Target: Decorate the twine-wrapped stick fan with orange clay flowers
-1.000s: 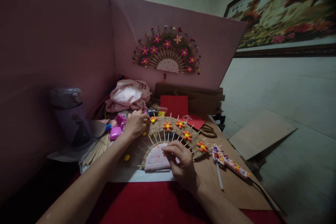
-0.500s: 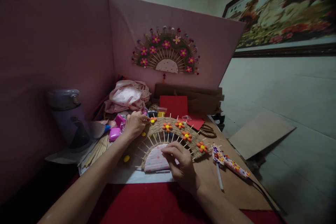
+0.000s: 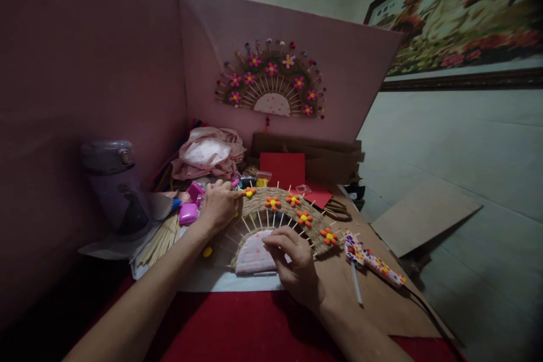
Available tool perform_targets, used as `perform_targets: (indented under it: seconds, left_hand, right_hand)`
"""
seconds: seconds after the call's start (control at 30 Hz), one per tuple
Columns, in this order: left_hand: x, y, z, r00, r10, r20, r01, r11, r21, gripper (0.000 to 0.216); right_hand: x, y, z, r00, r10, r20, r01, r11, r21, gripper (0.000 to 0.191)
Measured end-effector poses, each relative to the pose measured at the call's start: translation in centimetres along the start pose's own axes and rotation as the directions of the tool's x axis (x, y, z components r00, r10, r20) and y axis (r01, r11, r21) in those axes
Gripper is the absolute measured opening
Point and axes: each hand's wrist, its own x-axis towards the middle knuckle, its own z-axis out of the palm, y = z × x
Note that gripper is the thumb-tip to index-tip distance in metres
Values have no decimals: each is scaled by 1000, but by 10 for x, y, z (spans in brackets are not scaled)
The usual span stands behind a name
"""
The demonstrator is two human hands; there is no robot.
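Note:
A half-round fan craft of sticks and woven jute lies flat on the table, with several orange flowers glued on its band and a pink dotted fabric centre. My left hand rests on the fan's upper left edge, fingers curled and pinched next to an orange flower. My right hand lies over the fan's lower middle, fingers bent and pressing down on the sticks beside the fabric centre.
A patterned glue gun lies right of the fan. A purple bottle, bamboo sticks, pink boxes and bundled pink cloth crowd the left. Red card stands behind. A finished pink-flowered fan hangs on the pink board.
Both hands stay almost where they were on the fan; only the view has shifted slightly. The left fingers remain by the top-left flower.

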Motion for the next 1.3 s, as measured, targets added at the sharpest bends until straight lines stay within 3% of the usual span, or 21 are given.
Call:
perform_targets:
  seconds: [0.3,0.6,0.7,0.77,0.83,0.9,0.97,1.03,1.13,1.3]
  left_hand:
    - [-5,10,-3,993,96,-75,-92,994,54,31]
    - [-7,6,-6,999,46,-24,-45,997,60,36]
    - [-5,5,-5,999,9,-35,-10,1000,-22,35]
    - [-2,5,-6,994,-68,-89,48,976,-211,37]
    - [-1,9,-9,980,-181,-82,107,826,-553,37]
    - [-5,18,-14,970,-237,60,164,450,-878,30]
    - [-13,30,-21,964,-156,215,225,48,-973,25]
    - [-26,40,-26,953,3,302,295,-222,-929,22]
    - [-42,50,-26,913,132,385,404,-404,-820,25]
    - [-51,55,-14,868,142,476,485,-455,-747,35]
  right_hand:
    - [-2,1,0,1000,13,26,-13,1000,-7,20]
    - [-2,3,0,1000,-1,31,1,1000,-21,19]
    - [-2,2,0,1000,6,24,-5,1000,-20,19]
    - [-1,1,-1,1000,6,17,-6,1000,-9,19]
    - [-1,0,-1,1000,8,10,-8,1000,1,18]
    - [0,0,-1,1000,15,2,-15,1000,6,18]
    - [0,-1,-1,999,22,-29,-22,1000,5,18]
    - [0,-1,-2,996,28,-85,-28,1000,-1,17]
    - [1,-1,-3,983,47,-180,-50,999,-12,15]
    - [2,0,-3,981,97,-168,-100,995,-10,17]
